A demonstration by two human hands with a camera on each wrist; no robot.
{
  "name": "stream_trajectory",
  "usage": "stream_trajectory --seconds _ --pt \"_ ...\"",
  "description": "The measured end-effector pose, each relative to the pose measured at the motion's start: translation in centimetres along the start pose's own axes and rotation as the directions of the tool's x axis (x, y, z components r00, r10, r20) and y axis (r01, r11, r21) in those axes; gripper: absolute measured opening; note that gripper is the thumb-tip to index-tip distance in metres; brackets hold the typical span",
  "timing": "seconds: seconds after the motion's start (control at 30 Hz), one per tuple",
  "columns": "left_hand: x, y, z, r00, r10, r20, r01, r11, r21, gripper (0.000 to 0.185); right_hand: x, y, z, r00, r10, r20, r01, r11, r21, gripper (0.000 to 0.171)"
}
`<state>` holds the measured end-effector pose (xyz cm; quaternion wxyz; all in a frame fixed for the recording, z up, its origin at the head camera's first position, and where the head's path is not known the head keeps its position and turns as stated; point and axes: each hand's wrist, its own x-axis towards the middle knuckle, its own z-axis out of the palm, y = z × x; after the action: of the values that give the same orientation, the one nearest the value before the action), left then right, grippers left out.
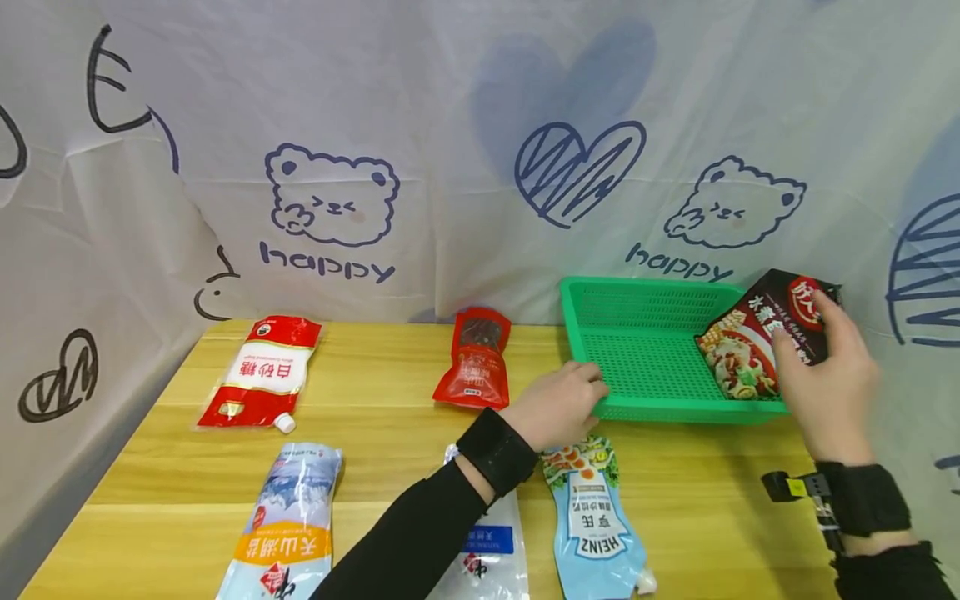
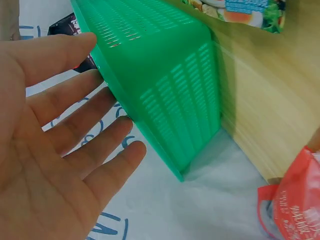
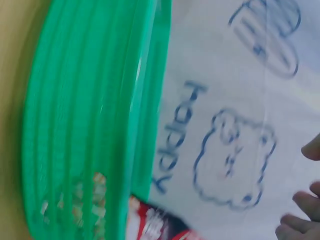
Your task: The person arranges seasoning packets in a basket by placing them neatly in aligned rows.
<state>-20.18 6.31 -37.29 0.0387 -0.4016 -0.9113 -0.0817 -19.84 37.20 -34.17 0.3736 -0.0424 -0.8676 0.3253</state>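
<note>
A green mesh basket (image 1: 645,287) stands at the back right of the wooden table (image 1: 375,392). My left hand (image 1: 562,404) lies at its near-left corner. In the left wrist view the left hand (image 2: 60,140) is flat, with straight fingers along the basket (image 2: 165,75) wall, holding nothing. My right hand (image 1: 828,367) grips a dark food packet (image 1: 750,342) tilted over the basket's right rim, its lower end inside. The right wrist view shows the basket (image 3: 90,125) side, a bit of the packet (image 3: 155,225) and the fingertips (image 3: 300,220).
On the table lie a red packet (image 1: 476,358), a red-and-white sugar pouch (image 1: 262,371), a blue salt bag (image 1: 288,525), a Heinz pouch (image 1: 596,517) and a clear bag (image 1: 487,550) under my left forearm. A printed cloth backdrop (image 1: 450,125) closes off the back and left.
</note>
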Motion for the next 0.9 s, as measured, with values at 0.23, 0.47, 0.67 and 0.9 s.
stream_trajectory --seconds 0.23,0.47,0.67,0.9 --pt "-0.8 -0.3 0.3 0.999 -0.031 0.013 0.031 0.999 -0.015 0.044 -2.4 -3.1 1.7 0.935 -0.347 0.069 0.338 0.934 0.12 0.045" --pt "-1.7 -0.3 0.7 0.998 -0.062 0.033 0.063 0.997 -0.05 0.053 -5.2 -5.2 3.6 0.848 -0.492 0.197 0.458 0.867 0.196 0.048" --pt "-2.3 -0.4 1.0 0.995 -0.081 0.057 0.086 0.993 -0.075 0.059 -7.0 -5.5 5.6 0.814 -0.466 0.346 0.42 0.885 0.203 0.038" --pt "-3.0 -0.5 1.6 0.992 -0.096 0.084 0.105 0.987 -0.118 0.066 -8.2 -5.0 7.2 0.758 -0.271 0.594 0.227 0.962 0.149 0.027"
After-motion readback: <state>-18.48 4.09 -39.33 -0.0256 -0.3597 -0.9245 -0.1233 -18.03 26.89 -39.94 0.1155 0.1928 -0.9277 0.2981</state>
